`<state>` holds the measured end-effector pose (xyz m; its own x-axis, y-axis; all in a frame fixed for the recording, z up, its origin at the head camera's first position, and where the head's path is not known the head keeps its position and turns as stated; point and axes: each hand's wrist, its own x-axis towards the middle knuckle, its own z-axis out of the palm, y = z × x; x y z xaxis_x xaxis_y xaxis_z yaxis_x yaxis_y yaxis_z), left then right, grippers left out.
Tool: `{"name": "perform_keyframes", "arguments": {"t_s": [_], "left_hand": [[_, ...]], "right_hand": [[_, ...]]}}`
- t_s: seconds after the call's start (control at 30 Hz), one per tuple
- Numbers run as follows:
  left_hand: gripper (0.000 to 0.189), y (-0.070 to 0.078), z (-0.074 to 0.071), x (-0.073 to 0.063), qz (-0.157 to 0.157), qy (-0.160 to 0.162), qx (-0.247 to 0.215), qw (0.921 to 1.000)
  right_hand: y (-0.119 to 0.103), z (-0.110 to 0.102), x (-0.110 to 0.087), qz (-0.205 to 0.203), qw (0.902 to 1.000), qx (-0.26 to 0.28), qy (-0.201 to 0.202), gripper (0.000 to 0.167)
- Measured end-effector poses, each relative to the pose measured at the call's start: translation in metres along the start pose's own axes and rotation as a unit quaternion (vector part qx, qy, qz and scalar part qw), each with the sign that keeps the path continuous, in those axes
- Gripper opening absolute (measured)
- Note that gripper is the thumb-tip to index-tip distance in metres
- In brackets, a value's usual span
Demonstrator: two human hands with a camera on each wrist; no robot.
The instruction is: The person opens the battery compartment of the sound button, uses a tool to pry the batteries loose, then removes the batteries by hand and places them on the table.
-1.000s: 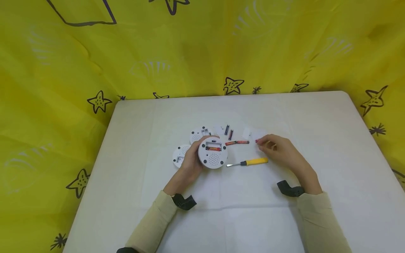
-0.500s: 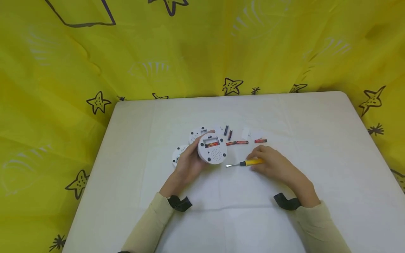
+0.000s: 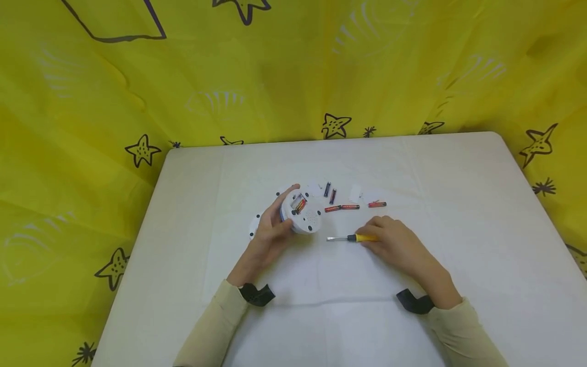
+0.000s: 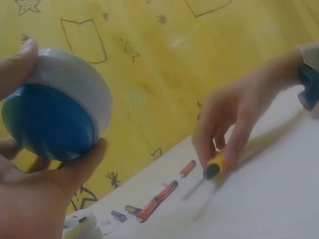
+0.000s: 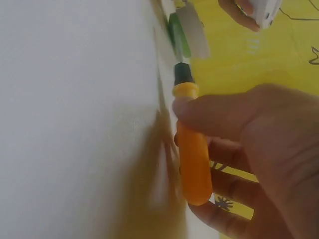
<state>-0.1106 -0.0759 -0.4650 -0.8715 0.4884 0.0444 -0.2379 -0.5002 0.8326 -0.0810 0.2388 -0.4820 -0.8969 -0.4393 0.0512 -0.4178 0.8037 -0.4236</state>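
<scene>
My left hand (image 3: 268,234) holds a round white device (image 3: 309,219) tilted, its battery compartment uncovered and a red battery (image 3: 300,206) in it. Seen from the left wrist, the device's other side is a glossy blue dome (image 4: 50,119). My right hand (image 3: 396,244) pinches the yellow handle of a flat-blade screwdriver (image 3: 365,238) between thumb and fingers, low over the table, the blade pointing left. Behind it are red batteries: a pair end to end (image 3: 341,208) and a single battery (image 3: 377,204) to their right.
Two dark batteries (image 3: 329,193) lie farther back on the white table (image 3: 357,316). Near them is a small white cover (image 3: 355,193). Another white device (image 3: 255,225) rests partly hidden behind my left hand. A yellow patterned cloth (image 3: 284,76) hangs beyond the table.
My right hand has let go of the single red battery, come nearer and taken hold of the screwdriver. My left hand has tilted the device and moved it slightly left.
</scene>
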Motion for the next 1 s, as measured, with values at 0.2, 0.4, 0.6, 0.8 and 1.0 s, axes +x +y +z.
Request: {"name": "perform_keyframes", "arguments": {"t_s": [0.2,0.4,0.6,0.8,1.0], "left_hand": [[0.104,0.005,0.003,0.000,0.057,0.050,0.169,0.9827],[0.091,0.008,0.006,0.002,0.136,0.049,0.221,0.9644],[0.085,0.007,0.010,0.004,0.216,0.023,0.270,0.9381],[0.080,0.008,0.014,0.006,0.264,0.012,0.310,0.9133],[0.092,0.012,0.019,0.009,0.286,-0.002,0.331,0.8993]], "right_hand": [[-0.001,-0.005,-0.005,-0.011,0.9965,0.066,0.051,0.027],[-0.011,-0.012,-0.002,-0.048,0.9841,0.108,0.133,0.031],[-0.023,-0.020,0.005,-0.091,0.9706,0.129,0.182,0.035],[-0.036,-0.030,0.010,-0.109,0.9648,0.143,0.191,0.039],[-0.046,-0.038,0.015,-0.135,0.9589,0.140,0.207,0.040]]}}
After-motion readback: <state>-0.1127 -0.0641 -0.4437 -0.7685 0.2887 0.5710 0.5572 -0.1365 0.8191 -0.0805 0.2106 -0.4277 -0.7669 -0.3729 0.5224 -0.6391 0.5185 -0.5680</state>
